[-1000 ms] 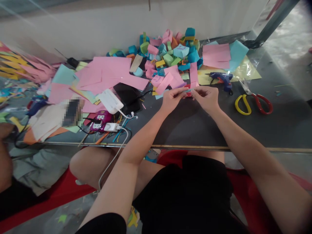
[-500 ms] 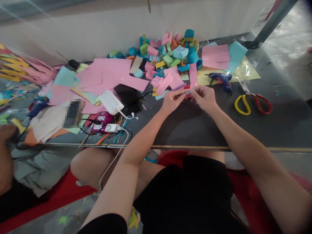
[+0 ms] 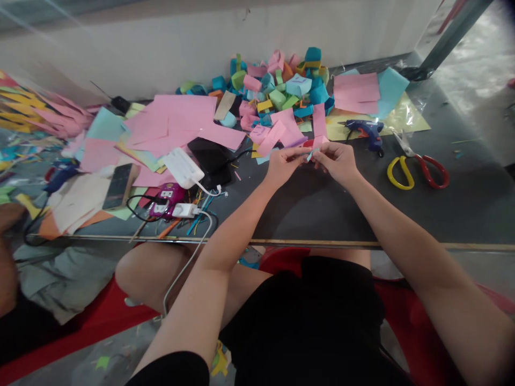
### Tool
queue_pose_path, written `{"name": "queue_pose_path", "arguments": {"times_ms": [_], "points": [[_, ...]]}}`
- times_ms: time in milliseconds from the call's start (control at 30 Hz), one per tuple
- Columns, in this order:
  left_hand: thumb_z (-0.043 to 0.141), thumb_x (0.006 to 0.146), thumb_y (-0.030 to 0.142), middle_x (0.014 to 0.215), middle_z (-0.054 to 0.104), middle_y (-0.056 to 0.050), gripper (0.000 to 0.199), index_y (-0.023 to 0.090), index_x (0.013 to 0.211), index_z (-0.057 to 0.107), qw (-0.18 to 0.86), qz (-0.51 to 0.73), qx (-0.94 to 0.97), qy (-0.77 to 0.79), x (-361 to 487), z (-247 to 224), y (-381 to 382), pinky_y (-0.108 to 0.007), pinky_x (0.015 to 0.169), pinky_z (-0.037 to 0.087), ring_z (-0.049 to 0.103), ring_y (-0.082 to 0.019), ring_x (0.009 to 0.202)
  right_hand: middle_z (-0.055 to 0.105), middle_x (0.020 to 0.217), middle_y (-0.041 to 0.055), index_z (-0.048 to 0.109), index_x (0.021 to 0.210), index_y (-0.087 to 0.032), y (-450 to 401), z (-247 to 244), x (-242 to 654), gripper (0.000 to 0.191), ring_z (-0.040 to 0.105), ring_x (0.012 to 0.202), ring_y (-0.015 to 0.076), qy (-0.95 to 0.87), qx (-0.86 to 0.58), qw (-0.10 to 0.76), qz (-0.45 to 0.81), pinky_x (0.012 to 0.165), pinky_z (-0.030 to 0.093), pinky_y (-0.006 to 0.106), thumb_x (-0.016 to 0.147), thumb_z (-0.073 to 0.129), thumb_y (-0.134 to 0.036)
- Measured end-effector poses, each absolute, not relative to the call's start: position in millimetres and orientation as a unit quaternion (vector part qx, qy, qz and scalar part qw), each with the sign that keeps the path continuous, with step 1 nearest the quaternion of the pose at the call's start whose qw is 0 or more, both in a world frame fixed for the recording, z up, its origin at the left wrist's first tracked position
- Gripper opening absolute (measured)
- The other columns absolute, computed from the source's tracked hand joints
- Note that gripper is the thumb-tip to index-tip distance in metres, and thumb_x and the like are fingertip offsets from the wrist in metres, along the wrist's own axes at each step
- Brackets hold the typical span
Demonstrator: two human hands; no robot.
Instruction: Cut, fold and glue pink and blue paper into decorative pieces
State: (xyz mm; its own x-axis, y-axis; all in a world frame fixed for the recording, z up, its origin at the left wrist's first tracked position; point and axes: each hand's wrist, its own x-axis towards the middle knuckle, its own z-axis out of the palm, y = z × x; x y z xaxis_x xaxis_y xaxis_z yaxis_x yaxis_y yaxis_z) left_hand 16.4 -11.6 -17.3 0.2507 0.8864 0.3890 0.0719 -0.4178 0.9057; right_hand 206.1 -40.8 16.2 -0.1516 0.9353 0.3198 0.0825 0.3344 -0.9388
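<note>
The light-blue paper piece point(image 3: 310, 155) is over the dark table point(image 3: 306, 209), pinched by your right hand point(image 3: 338, 161), while your left hand point(image 3: 284, 165) meets its other side, though I cannot tell whether it grips. Beyond lies a heap of folded paper point(image 3: 277, 99), and well to your left a purple power strip point(image 3: 172, 192) holds a white adapter point(image 3: 185, 210); half a second ago the piece lay flatter between your fingertips.

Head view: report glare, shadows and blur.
Head view: glare spots the clear plastic; head view: soft shadow darkens the tabletop below the left hand and right hand; head view: the light-blue paper piece between them blurs, its detail unclear.
</note>
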Motion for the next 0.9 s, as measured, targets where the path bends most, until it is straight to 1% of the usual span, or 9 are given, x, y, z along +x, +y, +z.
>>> {"name": "queue_pose_path", "arguments": {"times_ms": [167,300,400,500,600,767,900], "points": [[0.083,0.084,0.037,0.088,0.083,-0.001,0.021,0.029,0.104,0.084,0.414,0.507,0.666,0.357,19,-19,-12,-0.035,0.075,0.065,0.076,-0.017,0.074,0.069,0.073,0.0031,0.065,0.079,-0.020,-40,12,208,0.047,0.060,0.055,0.0095,-0.647,-0.424,0.495,0.395,0.042,0.041,0.024,0.084,0.074,-0.065],[0.085,0.082,0.035,0.088,0.083,0.000,0.022,0.029,0.103,0.084,0.407,0.515,0.665,0.357,20,-21,-12,-0.036,0.076,0.065,0.076,-0.018,0.073,0.069,0.074,0.0023,0.065,0.083,-0.021,-40,10,207,0.039,0.062,0.058,0.0101,-0.655,-0.434,0.491,0.377,0.050,0.048,0.025,0.088,0.071,-0.059],[0.087,0.080,0.040,0.089,0.083,0.000,0.024,0.029,0.102,0.084,0.406,0.513,0.663,0.364,21,-22,-12,-0.035,0.076,0.066,0.075,-0.017,0.073,0.067,0.071,0.0006,0.065,0.084,-0.022,-42,9,204,0.031,0.061,0.056,0.0103,-0.655,-0.449,0.498,0.348,0.055,0.051,0.027,0.088,0.073,-0.051],[0.086,0.079,0.048,0.090,0.083,-0.001,0.030,0.028,0.101,0.085,0.411,0.517,0.656,0.365,22,-22,-14,-0.033,0.073,0.065,0.074,-0.016,0.072,0.067,0.070,0.0002,0.066,0.083,-0.022,-43,8,203,0.026,0.060,0.054,0.0109,-0.653,-0.458,0.506,0.327,0.055,0.050,0.028,0.087,0.074,-0.046],[0.085,0.079,0.050,0.086,0.083,-0.001,0.031,0.026,0.099,0.085,0.415,0.519,0.651,0.367,23,-20,-15,-0.030,0.071,0.063,0.073,-0.014,0.071,0.069,0.071,0.0015,0.068,0.082,-0.020,-46,9,202,0.022,0.059,0.055,0.0117,-0.658,-0.464,0.512,0.298,0.055,0.050,0.029,0.086,0.073,-0.042],[0.085,0.078,0.052,0.080,0.081,-0.001,0.033,0.025,0.099,0.085,0.426,0.525,0.645,0.355,25,-21,-17,-0.027,0.069,0.061,0.070,-0.012,0.068,0.072,0.074,0.0027,0.071,0.080,-0.021,-51,11,202,0.021,0.060,0.061,0.0132,-0.669,-0.482,0.512,0.241,0.058,0.050,0.029,0.085,0.073,-0.040],[0.084,0.077,0.057,0.081,0.080,-0.001,0.040,0.024,0.099,0.084,0.431,0.528,0.642,0.352,27,-23,-18,-0.027,0.069,0.060,0.069,-0.011,0.067,0.074,0.072,0.0033,0.073,0.077,-0.021,-52,13,201,0.021,0.061,0.060,0.0144,-0.676,-0.481,0.517,0.210,0.060,0.051,0.030,0.084,0.074,-0.041]]}}
